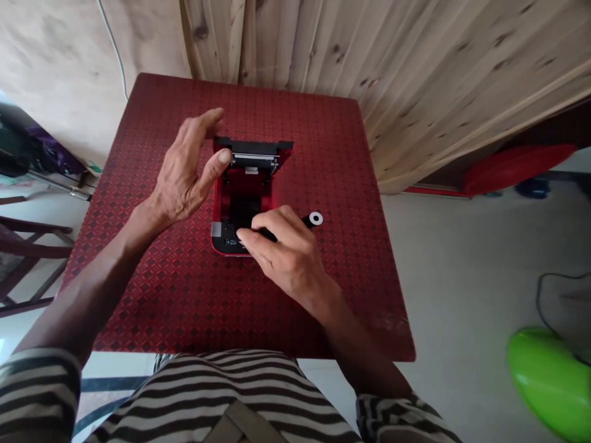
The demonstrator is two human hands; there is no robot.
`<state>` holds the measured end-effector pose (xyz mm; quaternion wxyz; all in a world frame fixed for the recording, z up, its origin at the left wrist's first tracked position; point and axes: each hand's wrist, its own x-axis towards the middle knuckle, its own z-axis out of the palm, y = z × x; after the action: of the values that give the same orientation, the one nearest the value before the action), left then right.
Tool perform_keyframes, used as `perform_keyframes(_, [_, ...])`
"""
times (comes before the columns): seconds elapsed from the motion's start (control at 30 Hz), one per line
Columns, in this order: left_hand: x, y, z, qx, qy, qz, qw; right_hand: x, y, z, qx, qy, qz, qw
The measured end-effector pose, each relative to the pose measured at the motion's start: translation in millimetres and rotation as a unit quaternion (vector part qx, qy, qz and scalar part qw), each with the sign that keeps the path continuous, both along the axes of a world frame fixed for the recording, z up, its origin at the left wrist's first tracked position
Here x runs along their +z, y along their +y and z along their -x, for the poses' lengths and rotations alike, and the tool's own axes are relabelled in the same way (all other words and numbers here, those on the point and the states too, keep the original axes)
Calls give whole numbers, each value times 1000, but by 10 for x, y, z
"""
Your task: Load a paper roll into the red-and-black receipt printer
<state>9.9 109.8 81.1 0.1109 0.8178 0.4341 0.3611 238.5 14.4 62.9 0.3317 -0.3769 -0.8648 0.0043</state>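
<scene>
A small red and black printer [220,200] stands on the table with its lid [253,147] raised and its black inside showing. My left hand [184,166] is at the lid's left side, fingers stretched out and thumb apart, the thumb tip at the lid's edge. Over the printer's front right corner, my right hand [289,246] has its fingers curled and thumb and forefinger close together near the front panel. Whatever it pinches is hidden. A black roll [308,221] with a white ring-shaped end sticks out behind the right knuckles; I cannot tell whether it is held.
The red patterned table [323,295] stands against a wooden plank wall [295,43]. Wooden chair parts [34,240] are at the left. A shiny green object [549,375] is on the floor at the right, near a dark cable [539,295].
</scene>
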Motion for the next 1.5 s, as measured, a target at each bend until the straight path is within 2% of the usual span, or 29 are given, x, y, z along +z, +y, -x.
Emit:
perform_keyframes(0.1, [-11,7,-41,-29,-14,10,999,-79,-91,32,-11,13,-35,999])
perform_keyframes(0.2, [-18,-158,-8,-41,-9,3,999,-182,-137,53,-16,37,-70,997])
perform_keyframes(0.3, [-46,-361,47,-84,12,-3,996,-260,-165,60,-26,37,-65,997])
perform_keyframes(0.43, [-167,-567,82,-100,24,11,995,-291,-195,54,-42,38,-40,998])
perform_keyframes(0.67, [-395,-687,92,-116,37,-20,992,-300,-202,38,-42,52,-79,995])
perform_keyframes(0.8, [-440,-679,109,-98,49,-17,994,-335,-226,23,-48,32,-41,997])
perform_keyframes(0.97, [-443,-686,110,-75,78,0,994,-349,-226,30,-48,35,-29,998])
perform_keyframes(1.17, [-483,-714,96,-76,80,2,994,-247,-262,17,-42,50,-53,996])
perform_keyframes(1.23, [-491,-764,89,-82,76,-7,994,-234,-315,-17,-72,78,-35,994])
perform_keyframes(1.3, [-499,-849,89,-75,59,-27,995,-276,-365,-59,-121,133,-2,984])
perform_keyframes(1.37, [-521,-949,103,-40,35,-55,997,-372,-390,-99,-154,207,36,966])
perform_keyframes(1.43, [-564,-1032,132,-1,24,-83,996,-496,-385,-130,-156,261,71,950])
perform_keyframes(1.5, [-625,-1075,169,10,34,-107,994,-607,-360,-149,-141,266,94,949])
